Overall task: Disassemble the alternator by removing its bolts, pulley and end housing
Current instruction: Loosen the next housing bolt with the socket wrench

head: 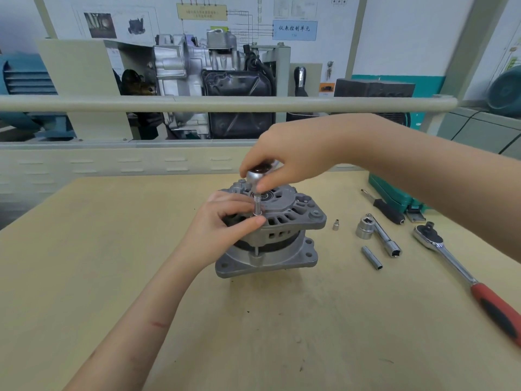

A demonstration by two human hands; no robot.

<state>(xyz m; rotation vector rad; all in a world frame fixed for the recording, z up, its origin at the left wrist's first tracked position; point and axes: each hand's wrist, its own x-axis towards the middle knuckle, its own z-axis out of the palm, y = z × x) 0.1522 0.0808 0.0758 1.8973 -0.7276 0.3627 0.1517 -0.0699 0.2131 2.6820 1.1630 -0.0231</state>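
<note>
Two hands are busy in the middle of my view. The alternator (270,235) stands on the pale wooden bench (112,249). It is grey, rough cast metal, round in the middle with a dark band, and it has slots cut in its top housing and a flat plate with holes at the bottom.

The right hand (287,156) reaches in from the right, and I see its fingers (269,183) curled round the shiny round head of a small ratchet (258,173) above the alternator. A thin ridged socket (257,204) goes straight down from it to a bolt place on the housing rim.

The left hand (222,224) rests on the near left side of the housing. Its thumb and fingers are bent and pinch the socket near its low end.

To the right, on the bench, lie some shiny steel things: a tiny socket (335,224), a fat socket (364,227), a long extension bar (384,235), a slim tube socket (372,257), a black-handled screwdriver (386,208) and a big ratchet with a red and black grip (465,275). A green case (394,196) sits behind them.
</note>
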